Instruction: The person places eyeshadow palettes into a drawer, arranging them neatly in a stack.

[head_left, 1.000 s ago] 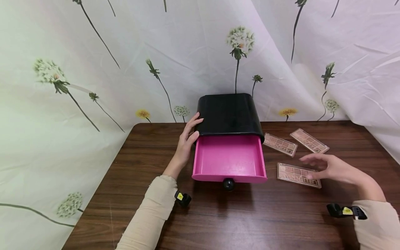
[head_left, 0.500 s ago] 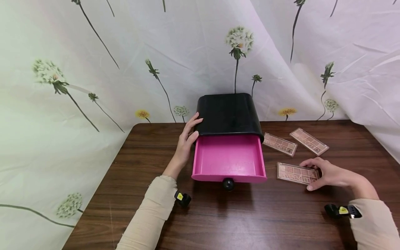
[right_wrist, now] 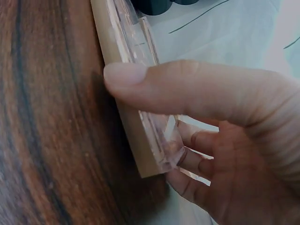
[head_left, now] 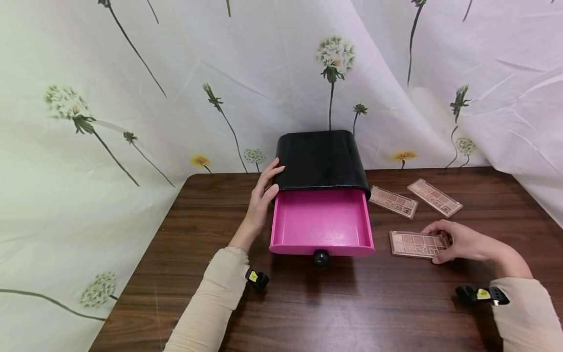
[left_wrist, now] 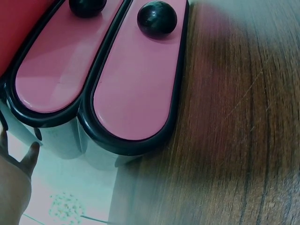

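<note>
My right hand (head_left: 472, 244) pinches the right end of an eyeshadow palette (head_left: 411, 244) with a clear lid. In the right wrist view the thumb (right_wrist: 154, 89) presses its near edge (right_wrist: 136, 140), fingers behind the far side; the palette is close over the table. My left hand (head_left: 258, 205) rests against the left side of a black drawer cabinet (head_left: 321, 161), fingers extended. Its pink top drawer (head_left: 273, 225) is pulled out, with a black knob (head_left: 321, 258) in front. In the left wrist view, lower pink drawer fronts (left_wrist: 136, 89) are closed, and part of the left hand (left_wrist: 14, 183) shows.
Two more eyeshadow palettes (head_left: 393, 201) (head_left: 434, 197) lie behind the held one, right of the cabinet. All stand on a dark wooden table (head_left: 198, 234). A white dandelion-print cloth (head_left: 264, 88) hangs behind and at the left.
My right hand has come down from above the palette, closed thumb and fingers on its edges, and turned it slightly. The left hand and drawer have stayed put.
</note>
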`<state>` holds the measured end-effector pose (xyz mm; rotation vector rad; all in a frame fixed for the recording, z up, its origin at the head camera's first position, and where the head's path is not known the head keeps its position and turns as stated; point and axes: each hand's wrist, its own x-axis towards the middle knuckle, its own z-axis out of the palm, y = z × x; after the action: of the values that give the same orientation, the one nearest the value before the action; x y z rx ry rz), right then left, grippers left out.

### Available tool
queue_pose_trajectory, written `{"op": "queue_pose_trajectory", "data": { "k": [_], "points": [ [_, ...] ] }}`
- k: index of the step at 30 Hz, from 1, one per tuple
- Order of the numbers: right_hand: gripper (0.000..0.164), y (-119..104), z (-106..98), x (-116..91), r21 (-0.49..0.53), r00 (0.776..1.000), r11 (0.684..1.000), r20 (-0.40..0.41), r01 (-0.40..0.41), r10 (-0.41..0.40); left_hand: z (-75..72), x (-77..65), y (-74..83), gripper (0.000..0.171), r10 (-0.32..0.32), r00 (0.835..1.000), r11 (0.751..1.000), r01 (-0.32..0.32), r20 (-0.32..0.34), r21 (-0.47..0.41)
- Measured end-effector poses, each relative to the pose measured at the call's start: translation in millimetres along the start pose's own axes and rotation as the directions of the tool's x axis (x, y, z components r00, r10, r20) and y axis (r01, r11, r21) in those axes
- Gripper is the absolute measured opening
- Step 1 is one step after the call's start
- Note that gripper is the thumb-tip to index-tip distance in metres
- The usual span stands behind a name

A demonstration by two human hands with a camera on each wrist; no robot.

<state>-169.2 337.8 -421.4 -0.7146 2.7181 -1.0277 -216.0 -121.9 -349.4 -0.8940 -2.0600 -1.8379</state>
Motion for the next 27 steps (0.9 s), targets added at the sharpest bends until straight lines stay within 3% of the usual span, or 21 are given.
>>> {"op": "queue_pose_trajectory", "data": {
  "k": [17,27],
  "points": [
    [0.058,-47,-22,-6,-0.193,0.989,0.981,-0.145,-0.037,0.009,-0.3,-1.0,-1.8,0.048,-0.002,1.0,1.0,0.002,-0.003,-0.007],
    [0.059,-80,-31,-14,-0.182,0.959,0.983,-0.278,0.005,-0.057,0.9,-0.5,-2.1,0.047,0.016,1.0,1.0,-0.016,-0.008,-0.006]
  ]
}}
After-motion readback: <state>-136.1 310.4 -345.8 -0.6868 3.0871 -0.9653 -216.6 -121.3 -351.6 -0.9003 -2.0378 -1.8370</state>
